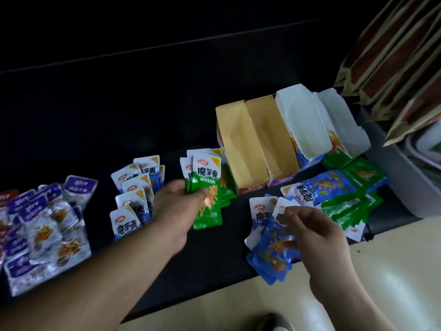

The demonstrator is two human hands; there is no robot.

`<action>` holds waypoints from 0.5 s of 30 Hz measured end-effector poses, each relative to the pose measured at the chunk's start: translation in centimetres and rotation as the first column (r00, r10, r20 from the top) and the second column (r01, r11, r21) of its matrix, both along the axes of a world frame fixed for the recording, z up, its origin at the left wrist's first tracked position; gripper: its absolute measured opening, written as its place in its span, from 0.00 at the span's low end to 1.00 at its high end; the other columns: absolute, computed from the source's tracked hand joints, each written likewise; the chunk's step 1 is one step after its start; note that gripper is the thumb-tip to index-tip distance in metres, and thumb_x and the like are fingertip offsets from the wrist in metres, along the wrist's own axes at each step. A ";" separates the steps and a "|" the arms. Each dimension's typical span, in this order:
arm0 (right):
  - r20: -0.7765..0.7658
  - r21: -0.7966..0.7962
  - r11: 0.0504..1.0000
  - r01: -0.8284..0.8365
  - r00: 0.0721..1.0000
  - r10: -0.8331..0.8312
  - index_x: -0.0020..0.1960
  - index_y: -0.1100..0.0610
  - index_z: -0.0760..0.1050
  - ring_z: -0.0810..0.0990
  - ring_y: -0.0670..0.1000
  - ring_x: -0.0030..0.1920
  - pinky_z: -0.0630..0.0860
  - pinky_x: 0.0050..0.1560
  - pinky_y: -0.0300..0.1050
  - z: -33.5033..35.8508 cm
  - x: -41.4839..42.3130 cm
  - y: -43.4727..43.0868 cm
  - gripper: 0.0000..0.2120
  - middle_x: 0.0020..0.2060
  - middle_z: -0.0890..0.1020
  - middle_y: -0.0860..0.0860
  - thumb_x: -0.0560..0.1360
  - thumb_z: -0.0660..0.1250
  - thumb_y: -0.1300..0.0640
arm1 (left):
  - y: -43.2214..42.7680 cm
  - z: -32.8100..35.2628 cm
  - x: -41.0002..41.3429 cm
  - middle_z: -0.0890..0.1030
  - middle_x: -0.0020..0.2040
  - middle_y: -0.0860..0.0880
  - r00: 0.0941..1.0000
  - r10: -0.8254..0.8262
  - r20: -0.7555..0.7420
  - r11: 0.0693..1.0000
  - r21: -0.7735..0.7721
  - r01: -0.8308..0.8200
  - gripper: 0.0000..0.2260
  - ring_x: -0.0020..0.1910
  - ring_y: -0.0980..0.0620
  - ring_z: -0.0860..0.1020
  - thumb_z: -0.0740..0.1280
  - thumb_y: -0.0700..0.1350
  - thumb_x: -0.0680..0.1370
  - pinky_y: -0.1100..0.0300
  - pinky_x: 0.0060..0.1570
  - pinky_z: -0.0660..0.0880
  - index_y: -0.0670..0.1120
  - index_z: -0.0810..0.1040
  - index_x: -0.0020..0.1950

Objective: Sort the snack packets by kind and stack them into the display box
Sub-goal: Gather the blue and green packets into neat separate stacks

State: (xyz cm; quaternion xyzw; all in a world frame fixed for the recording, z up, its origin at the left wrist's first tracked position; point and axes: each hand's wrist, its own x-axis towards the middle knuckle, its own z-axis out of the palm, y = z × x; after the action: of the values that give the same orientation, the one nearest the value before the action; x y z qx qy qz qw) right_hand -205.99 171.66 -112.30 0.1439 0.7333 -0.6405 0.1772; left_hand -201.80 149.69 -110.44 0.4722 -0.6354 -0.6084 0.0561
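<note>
My left hand (177,206) grips a green snack packet (208,194) on top of a small pile of green packets (225,187) beside the display boxes. My right hand (312,232) pinches a bunch of blue packets (269,254) near the dark table's front edge. Two open tan-lined display boxes (241,149) and two white-lined ones (307,125) stand empty at the back right. A sorted group of blue packets (134,194) lies left of my left hand. Purple packets (45,223) are heaped at far left. Mixed blue and green packets (338,197) lie to the right.
The dark table (214,254) ends at a pale floor (393,271) at lower right. Brown-and-gold bags (393,68) hang at the upper right above a white bin (420,177). A shoe tip (269,322) shows at the bottom.
</note>
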 end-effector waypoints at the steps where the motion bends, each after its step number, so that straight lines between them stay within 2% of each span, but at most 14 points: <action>1: -0.036 0.074 0.997 0.001 0.999 0.002 0.45 0.55 0.83 0.82 0.46 0.37 0.78 0.44 0.50 -0.2 -0.2 0.6 0.04 0.36 0.86 0.47 0.78 0.72 0.60 | -0.4 -0.8 -1.2 0.85 0.46 0.52 1.000 0.011 0.000 1.000 0.011 -0.011 0.08 0.44 0.57 0.82 0.77 0.43 0.76 0.63 0.41 0.76 0.49 0.82 0.53; 2: -0.084 0.174 0.985 -0.009 0.996 0.024 0.45 0.53 0.82 0.81 0.43 0.35 0.77 0.42 0.46 -0.5 -0.4 1.3 0.03 0.36 0.86 0.45 0.78 0.73 0.59 | -0.7 -1.6 -2.2 0.86 0.49 0.51 1.000 0.018 0.021 1.000 0.016 -0.018 0.13 0.47 0.53 0.84 0.79 0.44 0.75 0.58 0.47 0.80 0.48 0.83 0.58; 4: -0.135 0.401 0.915 -0.043 0.985 0.106 0.48 0.50 0.80 0.81 0.41 0.37 0.74 0.39 0.43 -1.1 -0.7 2.4 0.04 0.40 0.84 0.45 0.75 0.75 0.55 | -1.2 -3.3 -3.3 0.86 0.56 0.47 0.994 -0.018 0.104 0.999 -0.030 0.021 0.22 0.53 0.47 0.84 0.81 0.45 0.72 0.50 0.58 0.82 0.45 0.81 0.64; 6: -0.140 0.541 0.838 -0.069 0.975 0.171 0.50 0.48 0.78 0.80 0.44 0.43 0.72 0.39 0.43 -2.0 -0.7 3.3 0.11 0.47 0.81 0.47 0.71 0.77 0.51 | -1.1 -4.2 -3.0 0.82 0.62 0.47 0.980 -0.064 0.189 0.977 -0.189 0.100 0.28 0.58 0.46 0.82 0.81 0.47 0.69 0.48 0.61 0.81 0.46 0.79 0.67; 8: -0.102 0.586 0.802 -0.117 0.971 0.216 0.51 0.48 0.76 0.79 0.47 0.46 0.73 0.42 0.45 -2.5 -0.6 3.5 0.17 0.50 0.78 0.47 0.67 0.79 0.47 | -0.2 -3.8 -1.7 0.78 0.64 0.48 0.962 -0.120 0.247 0.872 -0.436 0.221 0.26 0.61 0.45 0.78 0.78 0.49 0.70 0.47 0.60 0.79 0.50 0.77 0.67; 10: -0.062 0.598 0.785 -0.165 0.966 0.250 0.49 0.48 0.74 0.78 0.49 0.46 0.75 0.44 0.48 -2.8 -0.3 3.3 0.21 0.50 0.76 0.46 0.64 0.81 0.45 | 2.1 -3.7 0.2 0.77 0.57 0.52 0.937 -0.279 0.209 0.761 -0.547 0.349 0.16 0.55 0.49 0.79 0.76 0.47 0.74 0.52 0.54 0.79 0.53 0.79 0.61; 12: -0.029 0.600 0.778 -0.187 0.967 0.254 0.50 0.49 0.73 0.77 0.50 0.47 0.74 0.45 0.48 -2.9 -0.1 2.8 0.23 0.49 0.76 0.45 0.63 0.82 0.45 | 5.3 -3.4 1.9 0.79 0.46 0.58 0.859 -0.470 0.204 0.735 -0.449 0.508 0.11 0.44 0.57 0.79 0.77 0.51 0.74 0.57 0.45 0.77 0.55 0.80 0.53; 15: -0.024 0.514 0.848 -0.128 0.986 0.163 0.51 0.51 0.74 0.79 0.50 0.49 0.74 0.46 0.47 -3.2 -0.2 2.6 0.25 0.49 0.80 0.47 0.63 0.83 0.48 | 9.4 -4.1 2.7 0.82 0.43 0.58 0.705 -0.669 0.237 0.666 -0.230 0.709 0.19 0.41 0.57 0.81 0.76 0.62 0.67 0.54 0.43 0.80 0.56 0.77 0.52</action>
State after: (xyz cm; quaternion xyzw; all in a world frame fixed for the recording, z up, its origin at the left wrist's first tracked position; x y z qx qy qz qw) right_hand -206.22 174.23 -115.48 0.1081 0.8911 -0.4123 0.1560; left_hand -199.13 159.09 -114.55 0.2212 -0.8544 -0.4460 -0.1488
